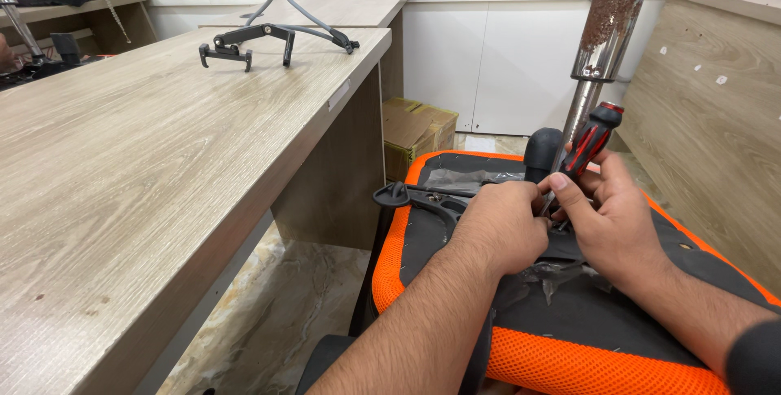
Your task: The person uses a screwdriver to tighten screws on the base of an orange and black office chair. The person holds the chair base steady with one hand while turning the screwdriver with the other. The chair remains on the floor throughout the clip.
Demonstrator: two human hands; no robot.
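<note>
We see one long wood-grain bench (163,159) on our left, bare but for one black metal lever bracket (272,41) lying near its far end; before us one upturned office-chair seat (586,354), orange mesh around a black underside, lies flat so its base faces us; one rusty chrome gas-lift column (606,33) rises from it; two cardboard boxes (416,130) sit on the floor behind. Our right hand (606,216) has its grip clamped on one red-and-black screwdriver (587,151), tip angled down at the column's foot; our left hand (504,228) is curled shut beside it, seemingly steadying the shaft; what it pinches we cannot tell.
</note>
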